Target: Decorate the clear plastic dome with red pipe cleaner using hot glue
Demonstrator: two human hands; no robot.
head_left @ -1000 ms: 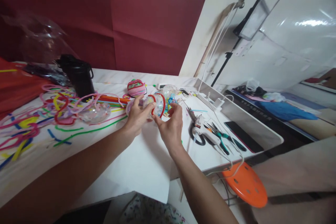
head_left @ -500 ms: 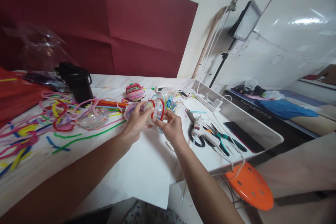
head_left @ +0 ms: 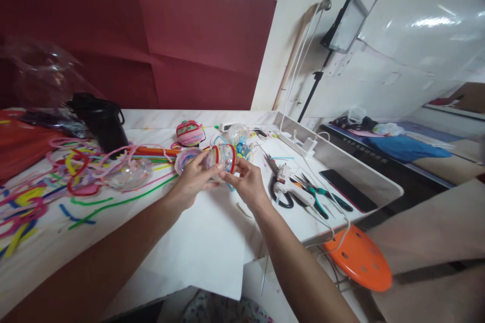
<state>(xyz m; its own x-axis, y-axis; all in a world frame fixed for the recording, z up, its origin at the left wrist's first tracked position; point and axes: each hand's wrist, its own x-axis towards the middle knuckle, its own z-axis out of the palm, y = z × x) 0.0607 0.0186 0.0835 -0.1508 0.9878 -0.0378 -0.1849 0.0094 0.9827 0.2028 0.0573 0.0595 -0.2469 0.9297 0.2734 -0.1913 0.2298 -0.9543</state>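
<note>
Between my two hands, above the white table point(head_left: 212, 242), is a clear plastic ball point(head_left: 223, 157) with red pipe cleaner rings around it and coloured bits inside. My left hand point(head_left: 197, 174) is closed around its left side. The fingers of my right hand point(head_left: 244, 179) pinch its right edge at the red ring. Just left of my left hand, partly covered by it, is a round purple and pink piece point(head_left: 185, 158); I cannot tell whether it joins the ball. A pink ball-shaped craft piece point(head_left: 190, 133) sits behind.
Loose pipe cleaners point(head_left: 81, 166), a clear plastic dome point(head_left: 131, 174) and a black bottle point(head_left: 100, 121) lie to the left. To the right are a white glue gun point(head_left: 293, 189), green-handled pliers point(head_left: 318, 194), a black phone-like slab point(head_left: 346, 191) and trailing cables. An orange stool point(head_left: 359, 257) stands below.
The view has shifted slightly, moving the scene left. My left hand has slid a little left and the ball has turned slightly, showing more of its red rings. Both hands keep their hold.
</note>
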